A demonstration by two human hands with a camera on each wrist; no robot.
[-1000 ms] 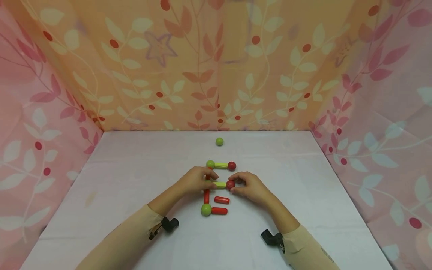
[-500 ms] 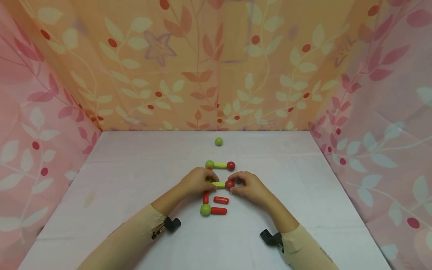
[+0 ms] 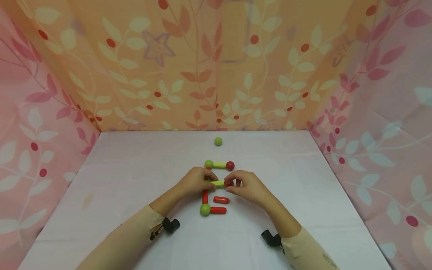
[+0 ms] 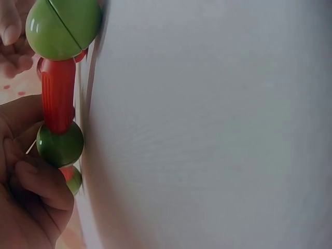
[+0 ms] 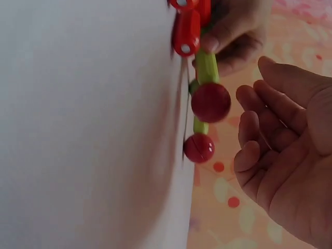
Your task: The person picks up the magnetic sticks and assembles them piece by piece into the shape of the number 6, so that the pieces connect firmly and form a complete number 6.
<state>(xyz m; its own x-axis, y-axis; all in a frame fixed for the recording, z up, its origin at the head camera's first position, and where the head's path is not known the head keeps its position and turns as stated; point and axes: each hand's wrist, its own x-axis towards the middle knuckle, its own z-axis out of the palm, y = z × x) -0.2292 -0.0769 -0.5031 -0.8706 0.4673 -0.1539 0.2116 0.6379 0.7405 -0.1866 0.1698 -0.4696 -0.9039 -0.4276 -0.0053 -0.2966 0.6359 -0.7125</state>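
On the white table a toy of balls and magnetic sticks lies in an E-like outline. My left hand [image 3: 196, 180] pinches it at its middle joint, around a dark green ball [image 4: 60, 144] and the near end of a yellow-green stick [image 5: 208, 67]. That stick ends at a red ball [image 5: 211, 102]. My right hand [image 3: 249, 184] hovers over this ball, fingers bent loosely and apart from it in the right wrist view. Red sticks [image 3: 205, 196] run along the toy's left side to a front green ball [image 3: 205, 209]. Much of the middle joint is hidden by my left hand.
A loose green ball [image 3: 218, 141] lies near the table's back edge. One loose red stick [image 3: 221, 200] lies inside the outline, near the front red stick [image 3: 218, 210]. Behind the toy's middle is a far red ball [image 3: 230, 165]. Patterned cloth [image 3: 216, 67] walls three sides.
My right hand's fingers have come away from the middle red ball and now hover over it, covering more of it in the head view. My left hand keeps its hold.
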